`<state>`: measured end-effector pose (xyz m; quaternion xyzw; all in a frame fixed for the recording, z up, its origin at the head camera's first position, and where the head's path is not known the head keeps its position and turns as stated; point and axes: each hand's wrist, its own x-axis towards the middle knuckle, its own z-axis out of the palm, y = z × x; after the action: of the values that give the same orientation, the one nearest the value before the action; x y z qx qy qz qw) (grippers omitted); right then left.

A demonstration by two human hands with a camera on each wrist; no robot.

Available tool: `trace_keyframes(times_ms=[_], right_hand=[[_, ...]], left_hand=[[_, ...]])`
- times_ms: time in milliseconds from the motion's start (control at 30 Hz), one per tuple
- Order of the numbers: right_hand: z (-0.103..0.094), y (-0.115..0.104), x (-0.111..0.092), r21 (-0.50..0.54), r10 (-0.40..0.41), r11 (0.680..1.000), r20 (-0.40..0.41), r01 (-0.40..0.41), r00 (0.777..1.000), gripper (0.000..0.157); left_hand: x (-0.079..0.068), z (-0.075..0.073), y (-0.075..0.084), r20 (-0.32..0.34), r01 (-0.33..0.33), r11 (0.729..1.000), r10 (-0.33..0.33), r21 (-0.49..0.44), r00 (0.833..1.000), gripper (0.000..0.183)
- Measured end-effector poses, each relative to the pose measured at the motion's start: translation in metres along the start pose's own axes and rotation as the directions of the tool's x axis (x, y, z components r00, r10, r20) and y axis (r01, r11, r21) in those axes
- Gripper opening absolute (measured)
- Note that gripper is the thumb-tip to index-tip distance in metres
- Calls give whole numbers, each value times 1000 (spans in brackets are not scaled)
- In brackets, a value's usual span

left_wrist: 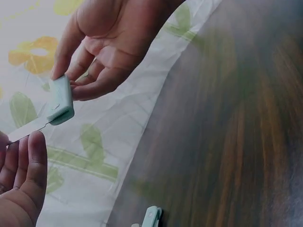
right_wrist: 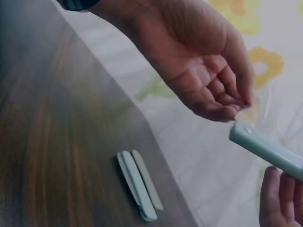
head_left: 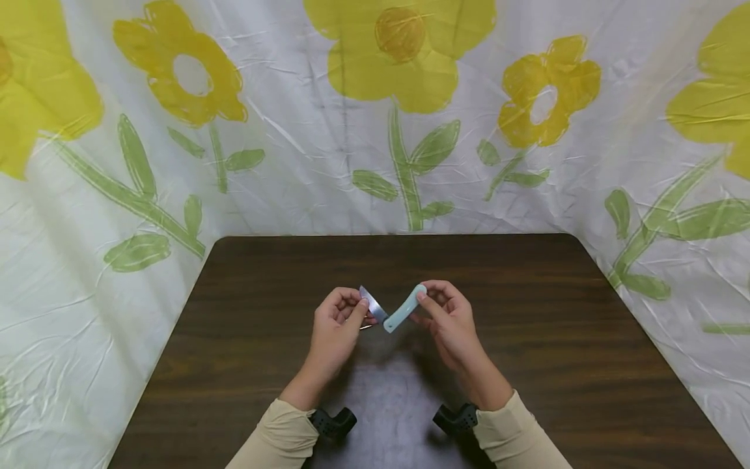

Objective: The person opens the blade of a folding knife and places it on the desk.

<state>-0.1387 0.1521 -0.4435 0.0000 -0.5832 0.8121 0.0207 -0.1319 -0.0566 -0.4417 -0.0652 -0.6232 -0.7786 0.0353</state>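
Note:
A folding knife with a mint-green handle (head_left: pixel 405 309) is held up over the table, its blade (head_left: pixel 375 305) swung partway out so the two form a V in the head view. My left hand (head_left: pixel 336 326) pinches the shiny blade between thumb and fingers. The handle's far end is gripped by my right hand (head_left: pixel 454 322), thumb on top. In the left wrist view, the blade (left_wrist: pixel 29 128) comes out of the handle's slotted end (left_wrist: pixel 60 100). Below the hands, a slim mint-green folded item (right_wrist: pixel 137 184) lies on the table.
The dark wood-grain table (head_left: pixel 258 273) extends around both hands. A white sheet (head_left: pixel 293 163) with yellow flowers hangs behind it and along both sides. Black wrist cameras are strapped near the beige sleeves (head_left: pixel 275 436).

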Motion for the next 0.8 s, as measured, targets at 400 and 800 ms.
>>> trace_keyframes(times_ms=[400, 800], right_hand=[[-3, -4, 1, -36, 37, 999, 109, -33, 993, 25], [-5, -19, 0, -22, 24, 1000, 197, -20, 980, 22]], left_hand=[[3, -6, 9, 27, 1, 998, -3, 59, 1000, 13], [4, -5, 16, 64, -62, 995, 57, 75, 996, 9]])
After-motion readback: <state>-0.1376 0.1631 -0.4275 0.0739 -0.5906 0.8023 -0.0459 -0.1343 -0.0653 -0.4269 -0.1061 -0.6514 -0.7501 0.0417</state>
